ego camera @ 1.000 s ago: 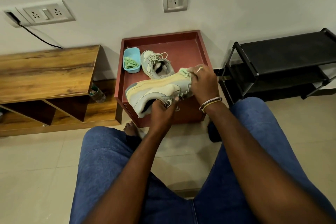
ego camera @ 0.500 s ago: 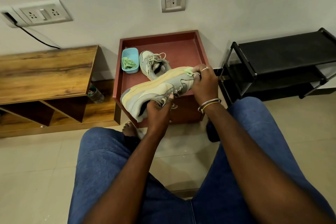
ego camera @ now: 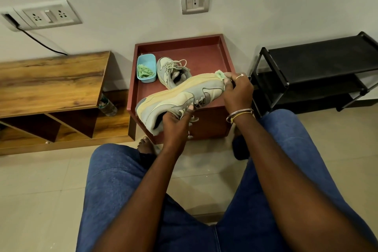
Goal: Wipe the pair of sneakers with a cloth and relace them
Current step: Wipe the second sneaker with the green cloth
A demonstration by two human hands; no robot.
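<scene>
A red table (ego camera: 178, 39) with a raised rim stands against the wall. Above its front edge, the left hand (ego camera: 176, 124) grips the held sneaker (ego camera: 180, 96) at the collar, and the right hand (ego camera: 238, 90) pinches a green cloth (ego camera: 220, 73) against the toe. Risk: wiping pressure may twist the sneaker loose, dropping it to the floor. The blue container (ego camera: 146, 59) holds a crumpled green wad (ego camera: 144, 71). The second sneaker (ego camera: 166, 67) lies just beside it.

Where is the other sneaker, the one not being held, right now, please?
In the head view, the other sneaker lies on the red cabinet top, left of centre, just right of the blue tub and behind the held sneaker.
</scene>
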